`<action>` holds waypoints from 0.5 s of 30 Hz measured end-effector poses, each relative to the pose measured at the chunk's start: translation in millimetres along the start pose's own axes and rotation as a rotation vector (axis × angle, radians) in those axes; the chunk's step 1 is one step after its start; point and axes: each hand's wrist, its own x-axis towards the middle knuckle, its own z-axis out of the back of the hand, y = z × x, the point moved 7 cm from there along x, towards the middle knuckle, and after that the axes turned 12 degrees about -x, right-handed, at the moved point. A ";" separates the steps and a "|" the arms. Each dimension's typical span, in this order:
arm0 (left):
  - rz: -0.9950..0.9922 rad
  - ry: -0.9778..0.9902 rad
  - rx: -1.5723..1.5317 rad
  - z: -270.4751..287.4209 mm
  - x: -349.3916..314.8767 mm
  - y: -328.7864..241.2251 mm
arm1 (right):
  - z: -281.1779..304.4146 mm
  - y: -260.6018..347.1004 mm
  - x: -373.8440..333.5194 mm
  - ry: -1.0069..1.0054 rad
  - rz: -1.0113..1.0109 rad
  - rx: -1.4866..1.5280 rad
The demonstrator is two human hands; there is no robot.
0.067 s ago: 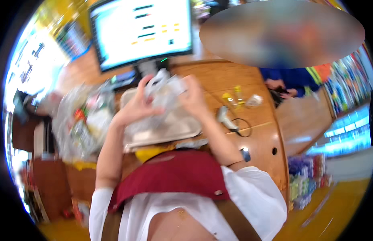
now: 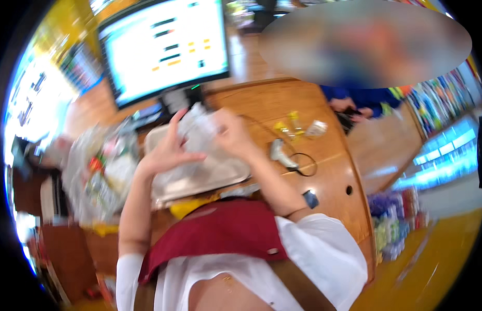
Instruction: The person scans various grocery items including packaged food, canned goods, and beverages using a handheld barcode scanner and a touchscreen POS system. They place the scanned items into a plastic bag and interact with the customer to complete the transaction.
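A thin, clear plastic bag [image 2: 195, 123] stands crumpled between my hands above a pale tray [image 2: 228, 179]. My left hand [image 2: 167, 150] is at the bag's left side, thumb stretched out and well apart from the raised fingers; it looks open. At the bag's upper right edge, my right hand [image 2: 231, 133] has its fingers curled in and pinched on the plastic. Blur hides the exact fingertip contact.
Left of the tray sits a full plastic bag of goods [image 2: 103, 176]. Behind is a monitor [image 2: 166, 49]. A handheld scanner [image 2: 281, 154] with a cable, small yellow-capped bottles [image 2: 294, 124] and a dark small object [image 2: 310, 198] lie right. Another person's hands [image 2: 350, 109] are across the counter.
The whole view has shifted, so the counter sits further left and slightly lower. My right fingers look more curled at the bag than before; my left hand keeps its spread shape.
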 end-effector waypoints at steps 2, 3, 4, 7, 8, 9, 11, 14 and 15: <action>-0.171 0.090 0.304 -18.0 7.2 -0.6 | -10.7 24.7 0.6 0.149 0.264 0.061; -0.243 0.185 0.402 -24.2 8.9 1.8 | -16.5 28.7 3.8 0.264 0.195 0.068; -0.329 0.285 0.489 -31.7 11.4 4.0 | -20.1 32.7 2.7 0.375 0.123 0.088; 0.259 0.404 0.409 -32.9 21.7 22.1 | 17.1 28.4 1.2 0.268 0.015 0.317; 0.327 0.422 0.448 -27.7 27.2 24.9 | 15.5 14.9 -2.5 0.312 -0.010 0.256; 0.400 0.437 0.486 -21.2 29.1 31.2 | 13.6 2.8 -6.5 0.358 -0.034 0.195; 0.380 0.376 0.322 -17.8 39.2 41.9 | -8.3 -22.9 -20.5 0.617 -0.131 0.023; 0.483 0.257 0.158 -22.9 35.1 27.5 | -12.0 -40.9 -28.1 0.411 -0.134 0.173; 0.469 0.272 0.103 -23.9 37.3 25.8 | -13.3 -44.6 -29.9 0.431 -0.215 0.289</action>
